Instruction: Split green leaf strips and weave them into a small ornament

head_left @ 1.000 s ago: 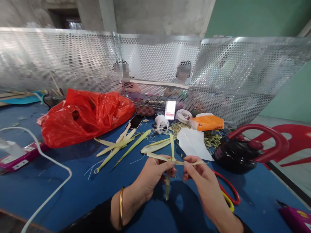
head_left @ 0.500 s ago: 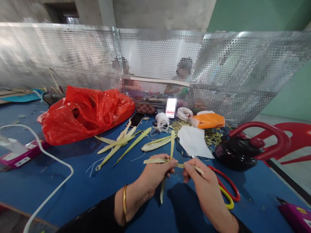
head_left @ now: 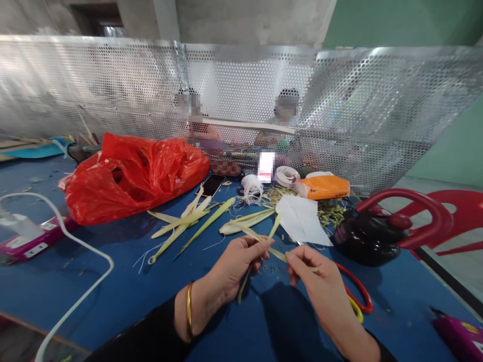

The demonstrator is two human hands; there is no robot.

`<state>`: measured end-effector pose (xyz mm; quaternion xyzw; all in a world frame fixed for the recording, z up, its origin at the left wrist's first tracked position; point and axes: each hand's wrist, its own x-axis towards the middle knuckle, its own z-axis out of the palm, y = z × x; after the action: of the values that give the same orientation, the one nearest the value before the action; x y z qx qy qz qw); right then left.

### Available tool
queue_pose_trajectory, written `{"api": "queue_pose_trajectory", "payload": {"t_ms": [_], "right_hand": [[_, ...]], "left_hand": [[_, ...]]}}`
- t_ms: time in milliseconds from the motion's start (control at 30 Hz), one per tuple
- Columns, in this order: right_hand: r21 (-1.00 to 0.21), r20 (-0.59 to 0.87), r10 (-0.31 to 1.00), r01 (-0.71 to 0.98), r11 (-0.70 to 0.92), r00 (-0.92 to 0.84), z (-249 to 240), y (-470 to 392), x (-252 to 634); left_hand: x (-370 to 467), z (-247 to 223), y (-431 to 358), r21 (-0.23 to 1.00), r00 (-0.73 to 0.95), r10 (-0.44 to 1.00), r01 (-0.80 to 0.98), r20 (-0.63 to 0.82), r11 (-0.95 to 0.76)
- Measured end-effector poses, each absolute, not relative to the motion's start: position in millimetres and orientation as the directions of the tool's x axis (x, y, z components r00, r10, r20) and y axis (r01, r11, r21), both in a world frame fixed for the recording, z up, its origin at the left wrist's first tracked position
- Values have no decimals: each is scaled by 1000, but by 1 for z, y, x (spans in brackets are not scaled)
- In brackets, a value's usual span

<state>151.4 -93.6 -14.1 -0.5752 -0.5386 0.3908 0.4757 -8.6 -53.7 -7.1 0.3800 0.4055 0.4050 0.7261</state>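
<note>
Upper end now tilted toward one o'clock: crossed flat pale-green leaf strips (head_left: pixel 276 226). Left hand (head_left: pixel 240 257) pinches crossing; right hand (head_left: pixel 312 272), four-o'clock end. Slackened grip could unfold them.

The carrier bag (head_left: pixel 136 183) is thin, crinkled, glossy plastic, and the kettle (head_left: pixel 364 241) has a smooth, shiny body. The husk strips (head_left: pixel 188 219) look matt and fibrous. The perforated partition (head_left: pixel 245 80) has a silvery metallic sheen; the bangle (head_left: pixel 189 309) is polished metal

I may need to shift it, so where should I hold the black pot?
Probably by the top of its red handle, coming from above: the handle arches over the round, glossy black pot, leaving an open gap beneath.
</note>
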Motion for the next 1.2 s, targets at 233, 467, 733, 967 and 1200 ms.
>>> {"api": "queue_pose_trajectory", "payload": {"t_ms": [233,467,733,967,1200], "right_hand": [[-740,507,847,586,330,163,0,-92,169],[-606,405,884,656,450,-233,-5,-87,166],[-711,387,908,575,405,-161,-13,-92,155],[-620,495,857,634,462,-141,-15,-93,152],[-675,603,749,675,298,273,0,-88,175]], "left_hand": [[-8,-2,-60,941,385,876,-47,-291,334],[-4,-9,-71,974,571,802,221,-174,54],[-5,-9,-75,969,602,781,248,-169,18],[-2,-8,-74,975,640,740,195,-209,106],[-2,-5,-67,904,444,818,-41,-365,425]]}}
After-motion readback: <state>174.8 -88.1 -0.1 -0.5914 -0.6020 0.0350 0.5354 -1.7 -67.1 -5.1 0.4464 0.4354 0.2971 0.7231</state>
